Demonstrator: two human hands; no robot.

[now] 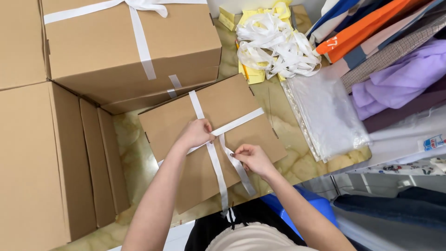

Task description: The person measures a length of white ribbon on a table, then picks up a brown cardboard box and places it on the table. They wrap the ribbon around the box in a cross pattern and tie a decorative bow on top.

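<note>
While left hand fingers hide the ribbon crossing, right hand fingers pinch a strand.

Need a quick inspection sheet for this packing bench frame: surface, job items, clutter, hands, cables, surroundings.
Surface: marbled yellow-green tabletop, mostly covered.
Job's things: flat brown cardboard box crossed by white ribbon; two loose ribbon tails hang toward the person.
Clutter: larger ribbon-tied box at the back, open empty carton on the left, pile of loose white ribbon on yellow sheets, stack of clear plastic bags.
Grippers: left hand presses on the ribbon crossing; right hand pinches one ribbon tail.
Cables: nothing seen.
Surroundings: folded clothes piled on the right, blue stool below the table edge.
</note>
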